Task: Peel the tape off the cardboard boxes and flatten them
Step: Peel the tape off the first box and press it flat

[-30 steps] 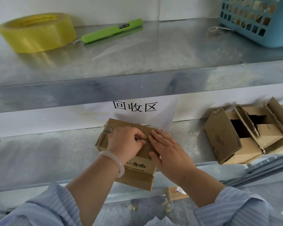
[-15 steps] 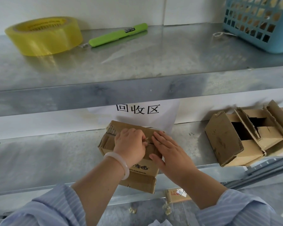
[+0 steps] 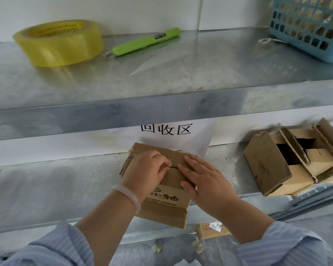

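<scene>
A small closed cardboard box (image 3: 167,200) with black printed characters sits at the front edge of the lower metal shelf (image 3: 56,185). My left hand (image 3: 144,173) rests on its top, fingers curled and pinching at the clear tape along the centre seam. My right hand (image 3: 204,179) lies flat on the right half of the top, fingers spread, holding the box down. The tape is barely visible between my fingertips. Further right on the same shelf stand opened cardboard boxes (image 3: 288,164) with flaps up.
On the upper shelf (image 3: 181,73) lie a yellow tape roll (image 3: 60,43), a green utility knife (image 3: 146,41) and a blue plastic basket (image 3: 308,25). A white paper sign (image 3: 165,131) hangs behind the box. A small labelled cardboard piece (image 3: 213,228) lies below.
My left fingertips have curled tighter at the seam and my right hand has spread slightly; the box has stayed in place. The camera view has shifted a little.
</scene>
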